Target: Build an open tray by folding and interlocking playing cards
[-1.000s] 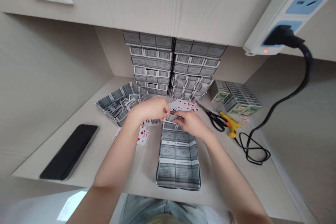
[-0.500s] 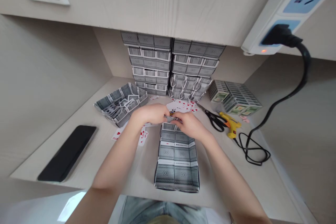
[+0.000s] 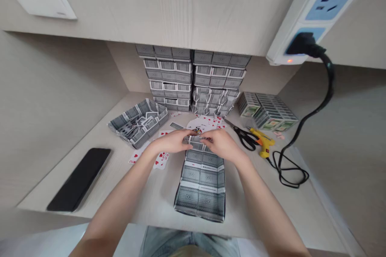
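Observation:
A long tray made of grey patterned cards (image 3: 200,182) lies lengthwise before me. At its far end my left hand (image 3: 173,141) and my right hand (image 3: 220,142) pinch a small folded card piece (image 3: 196,141) from both sides. The piece sits at the tray's far rim; whether it is joined to the tray cannot be told. Loose playing cards (image 3: 203,123) lie just behind my hands, and more red-marked cards (image 3: 161,160) lie under and beside my left wrist.
A card box holding pieces (image 3: 138,122) and a black phone (image 3: 80,178) are on the left. Card boxes (image 3: 169,70) are stacked behind. Black scissors (image 3: 245,136), a yellow glue gun (image 3: 263,142), its cable and card packs (image 3: 271,110) are right, below a power strip (image 3: 319,12).
My hands have moved slightly apart, showing more of the folded card piece between them. A grey card behind my left hand is now visible. The whole view has shifted a little.

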Action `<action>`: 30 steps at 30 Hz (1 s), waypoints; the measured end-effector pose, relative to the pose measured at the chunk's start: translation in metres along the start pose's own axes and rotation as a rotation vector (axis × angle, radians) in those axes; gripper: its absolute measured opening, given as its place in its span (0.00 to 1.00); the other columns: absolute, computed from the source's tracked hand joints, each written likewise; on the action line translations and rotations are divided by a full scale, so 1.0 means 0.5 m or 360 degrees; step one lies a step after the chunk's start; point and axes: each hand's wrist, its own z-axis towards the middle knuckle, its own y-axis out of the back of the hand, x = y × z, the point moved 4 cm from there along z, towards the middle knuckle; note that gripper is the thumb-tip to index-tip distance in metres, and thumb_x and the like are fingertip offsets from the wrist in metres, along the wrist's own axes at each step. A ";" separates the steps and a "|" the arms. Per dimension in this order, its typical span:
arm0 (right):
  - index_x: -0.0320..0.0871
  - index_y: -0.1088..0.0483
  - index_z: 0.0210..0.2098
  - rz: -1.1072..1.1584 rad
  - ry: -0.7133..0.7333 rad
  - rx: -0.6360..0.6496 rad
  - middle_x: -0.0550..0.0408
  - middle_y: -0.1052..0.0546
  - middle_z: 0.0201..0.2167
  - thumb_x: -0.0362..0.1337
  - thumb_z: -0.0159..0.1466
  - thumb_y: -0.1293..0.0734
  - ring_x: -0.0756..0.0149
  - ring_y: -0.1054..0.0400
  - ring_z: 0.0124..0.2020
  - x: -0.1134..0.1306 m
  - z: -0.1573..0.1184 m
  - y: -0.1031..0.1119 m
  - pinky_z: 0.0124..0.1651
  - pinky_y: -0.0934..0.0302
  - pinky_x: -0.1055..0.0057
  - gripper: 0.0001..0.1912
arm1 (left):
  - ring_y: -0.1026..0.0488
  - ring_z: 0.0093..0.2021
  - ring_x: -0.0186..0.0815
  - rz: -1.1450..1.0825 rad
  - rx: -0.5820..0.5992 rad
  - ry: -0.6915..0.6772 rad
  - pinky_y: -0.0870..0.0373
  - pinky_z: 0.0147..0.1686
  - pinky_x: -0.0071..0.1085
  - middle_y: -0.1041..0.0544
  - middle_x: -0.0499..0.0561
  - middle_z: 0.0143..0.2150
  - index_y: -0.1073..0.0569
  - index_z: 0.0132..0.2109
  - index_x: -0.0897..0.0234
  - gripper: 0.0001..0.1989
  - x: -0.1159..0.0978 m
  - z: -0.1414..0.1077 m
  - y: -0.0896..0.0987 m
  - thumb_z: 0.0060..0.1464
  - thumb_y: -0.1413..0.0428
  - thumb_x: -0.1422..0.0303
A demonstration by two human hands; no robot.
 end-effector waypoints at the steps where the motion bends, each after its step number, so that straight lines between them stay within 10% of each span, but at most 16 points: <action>1: 0.47 0.27 0.34 -0.0020 -0.0014 -0.0008 0.57 0.24 0.27 0.35 0.59 0.39 0.69 0.33 0.27 -0.001 -0.001 0.001 0.32 0.46 0.76 0.09 | 0.38 0.53 0.38 -0.0150 -0.0115 -0.0032 0.40 0.48 0.31 0.35 0.54 0.55 0.38 0.53 0.62 0.24 0.008 -0.005 -0.010 0.48 0.48 0.65; 8: 0.46 0.31 0.40 0.0078 -0.0085 -0.0132 0.56 0.24 0.30 0.35 0.58 0.39 0.69 0.33 0.28 -0.019 -0.004 0.000 0.32 0.45 0.76 0.11 | 0.33 0.47 0.36 -0.0856 -0.0395 -0.0061 0.38 0.48 0.33 0.30 0.51 0.49 0.36 0.51 0.65 0.21 0.028 -0.012 -0.094 0.48 0.49 0.72; 19: 0.41 0.32 0.33 0.0392 -0.0043 -0.0158 0.57 0.25 0.27 0.34 0.57 0.39 0.71 0.33 0.27 -0.030 0.011 -0.004 0.31 0.44 0.78 0.05 | 0.30 0.35 0.33 -0.0586 -0.0920 0.0284 0.35 0.37 0.26 0.24 0.48 0.37 0.28 0.43 0.65 0.18 0.049 -0.017 -0.110 0.43 0.53 0.76; 30: 0.43 0.32 0.36 0.0178 -0.0054 -0.0149 0.56 0.25 0.28 0.36 0.58 0.39 0.70 0.33 0.27 -0.033 0.021 -0.029 0.32 0.45 0.77 0.08 | 0.40 0.21 0.27 -0.0349 -0.0974 0.0405 0.43 0.23 0.22 0.30 0.44 0.23 0.28 0.42 0.64 0.15 0.055 -0.021 -0.108 0.46 0.53 0.71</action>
